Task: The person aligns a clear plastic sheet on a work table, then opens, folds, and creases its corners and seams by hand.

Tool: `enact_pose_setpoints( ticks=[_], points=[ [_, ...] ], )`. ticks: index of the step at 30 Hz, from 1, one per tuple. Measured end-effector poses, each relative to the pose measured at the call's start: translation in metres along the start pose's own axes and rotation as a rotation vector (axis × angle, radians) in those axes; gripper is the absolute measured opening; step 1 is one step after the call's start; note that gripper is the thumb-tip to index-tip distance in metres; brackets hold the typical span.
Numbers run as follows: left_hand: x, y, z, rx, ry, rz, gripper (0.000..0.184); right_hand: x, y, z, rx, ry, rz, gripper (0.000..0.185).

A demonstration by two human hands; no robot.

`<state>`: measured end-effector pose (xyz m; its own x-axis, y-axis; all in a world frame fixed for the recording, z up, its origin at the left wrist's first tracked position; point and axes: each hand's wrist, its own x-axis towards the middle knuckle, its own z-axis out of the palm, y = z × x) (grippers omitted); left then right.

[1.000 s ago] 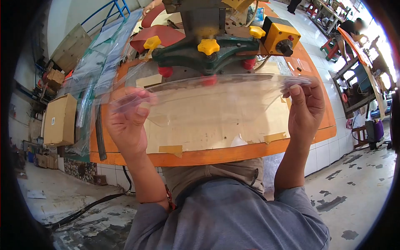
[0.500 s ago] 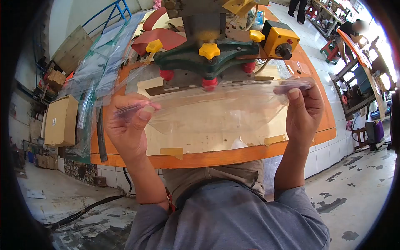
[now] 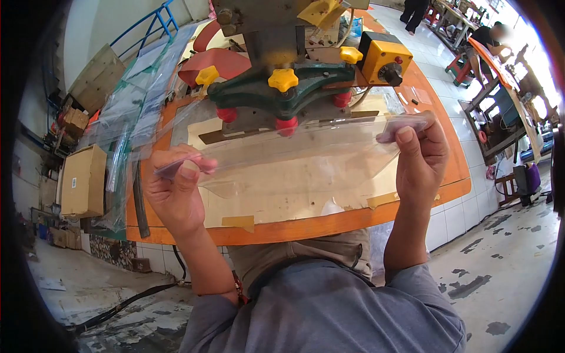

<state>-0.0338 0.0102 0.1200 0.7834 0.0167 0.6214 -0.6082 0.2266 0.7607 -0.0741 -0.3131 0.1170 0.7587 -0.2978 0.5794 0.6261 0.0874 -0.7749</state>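
A clear plastic sheet (image 3: 294, 150) is stretched between my two hands, above the pale board on the orange worktable. It looks layered at the ends, but I cannot tell how many sheets there are. My left hand (image 3: 179, 182) pinches its left end between thumb and fingers. The right end is gripped by my right hand (image 3: 421, 150), thumb on top, a little higher than the left. Just beyond the sheet's far edge stands a press head (image 3: 282, 88), dark green with yellow star knobs and red feet.
A yellow control box (image 3: 385, 59) with a black dial sits right of the press. Clear plastic sheets (image 3: 141, 88) lie along the left side, near a cardboard box (image 3: 85, 179). Tape pieces (image 3: 238, 223) mark the board's near edge. A seated person (image 3: 487, 44) is at the far right.
Both hands keep hold of the plastic sheet. The sheet hangs slightly flatter and straighter between them. The whole view has shifted a little, with the press now slightly further left.
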Motion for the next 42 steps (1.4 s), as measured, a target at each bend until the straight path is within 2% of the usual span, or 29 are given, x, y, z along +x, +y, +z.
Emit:
enact_pose_setpoints(
  ticks=[9, 11, 15, 17, 18, 20, 21, 26, 33, 42],
  points=[
    [0.007, 0.008, -0.002, 0.026, -0.044, 0.129, 0.030, 0.001, 0.003, -0.003, 0.054, -0.097, -0.048, 0.022],
    [0.010, 0.015, 0.000, 0.192, 0.025, 0.204, 0.035, 0.003, -0.003, 0.001, 0.043, -0.105, -0.090, 0.031],
    [0.021, 0.028, 0.005, 0.373, -0.018, 0.351, 0.035, 0.010, -0.017, 0.006, -0.030, -0.064, -0.147, 0.035],
    [0.027, 0.045, 0.012, 0.877, -0.127, 0.567, 0.029, 0.016, -0.027, 0.006, -0.319, -0.191, -0.257, 0.036],
    [0.028, 0.052, 0.016, 0.875, -0.127, 0.571, 0.029, 0.019, -0.034, 0.008, -0.320, -0.191, -0.261, 0.036],
    [0.028, 0.063, 0.027, 1.139, -0.201, 0.638, 0.020, 0.022, -0.047, 0.015, -0.624, -0.271, -0.387, 0.030],
    [0.026, 0.066, 0.035, 1.140, -0.201, 0.638, 0.020, 0.022, -0.051, 0.020, -0.673, -0.256, -0.419, 0.028],
    [0.017, 0.074, 0.067, 1.351, -0.217, 0.637, 0.020, 0.021, -0.049, 0.027, -0.672, -0.278, -0.494, 0.023],
    [0.013, 0.079, 0.077, 1.417, -0.272, 0.621, 0.027, 0.017, -0.046, 0.028, -0.700, -0.262, -0.487, 0.019],
    [0.011, 0.057, 0.084, 1.138, -0.294, 0.639, 0.027, 0.012, -0.043, 0.030, -0.659, -0.214, -0.429, 0.020]
  ],
)
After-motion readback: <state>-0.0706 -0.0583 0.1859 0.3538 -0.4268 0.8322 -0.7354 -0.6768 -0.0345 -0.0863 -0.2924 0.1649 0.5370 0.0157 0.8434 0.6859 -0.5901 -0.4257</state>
